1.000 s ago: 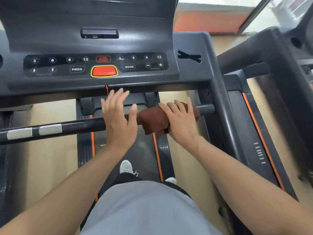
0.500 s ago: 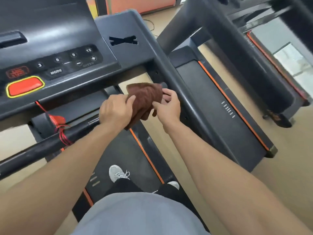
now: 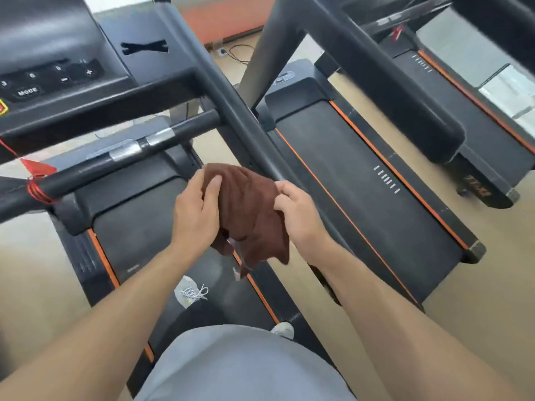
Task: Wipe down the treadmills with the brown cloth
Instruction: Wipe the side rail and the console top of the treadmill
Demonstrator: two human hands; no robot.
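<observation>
A: Start with the big things. What is in view?

B: The near treadmill [image 3: 150, 227], which the person stands on, with its console [image 3: 58, 68] at upper left. A second treadmill [image 3: 362, 180] lies just beside it to the right, and a third machine sits further right, partly cut off.

A: And the bars?

B: The near treadmill's right side rail [image 3: 231, 111] slopes down toward the hands. The crossbar [image 3: 121, 160] runs left from it, with silver sensor patches and a red cord [image 3: 36, 189] wound round it.

A: Where is the brown cloth [image 3: 249, 209]?

B: Off every surface, held in the air between both hands, above the near belt and just below the side rail. Its lower corners hang loose.

A: How are the hands on it?

B: The left hand [image 3: 197, 209] holds the upper left edge, thumb laid across the front. The right hand [image 3: 298, 212] pinches the right edge with curled fingers. Each grip is closed on the cloth.

A: Why hold it so?

B: I judge it is being spread or refolded, perhaps to offer a fresh face. With the view turned right, the side rail or the second treadmill looks a likely next target.
</observation>
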